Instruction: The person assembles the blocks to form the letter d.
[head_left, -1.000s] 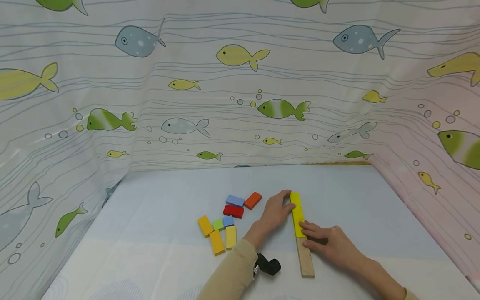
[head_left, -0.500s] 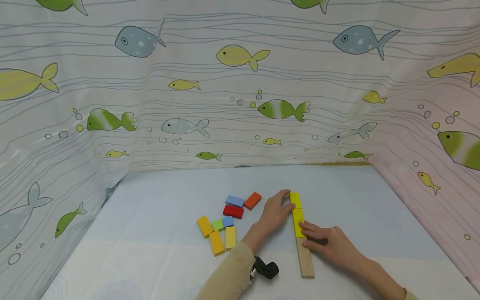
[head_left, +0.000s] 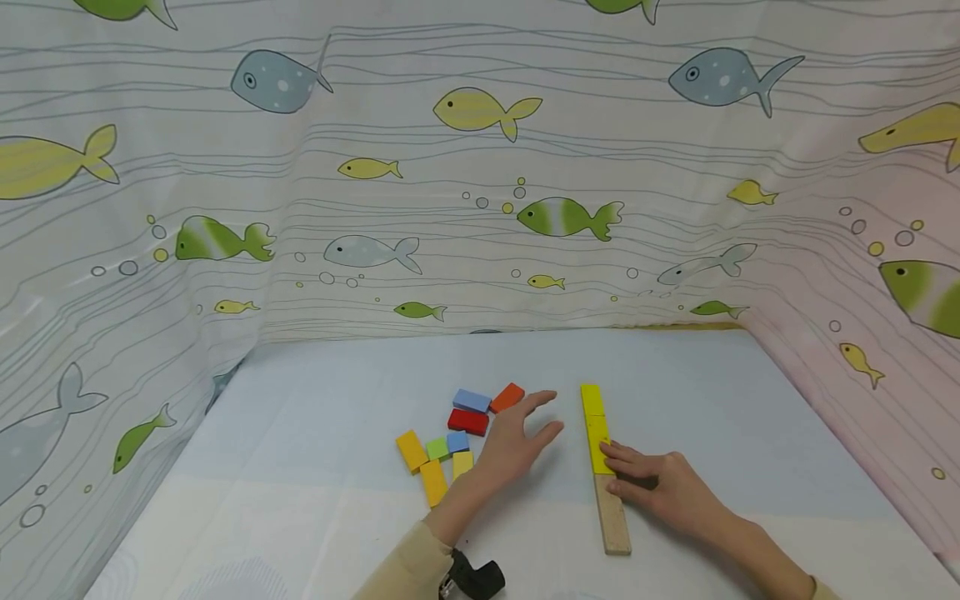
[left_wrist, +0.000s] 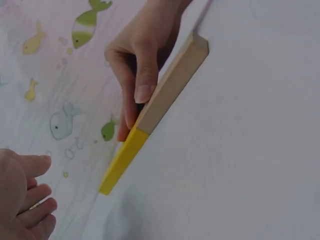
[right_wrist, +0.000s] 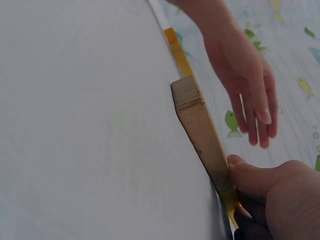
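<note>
A straight row lies on the table: a short yellow block at the far end, a longer yellow block, then a plain wooden block nearest me. My right hand rests along the row's right side, fingertips on the longer yellow block and thumb against the wooden one. In the left wrist view, that thumb touches the wooden block's edge. To the left of the row, my left hand hovers with fingers extended and thumb spread, holding nothing. It partly covers loose blocks behind it.
Left of the row lie loose blocks: a red block, a long blue block, an orange block, a green block, a small blue block and several yellowish ones. A fish-patterned curtain surrounds the table.
My left hand has left the far end of the row and moved left, its fingers spreading. The right hand and the row stay in place.
</note>
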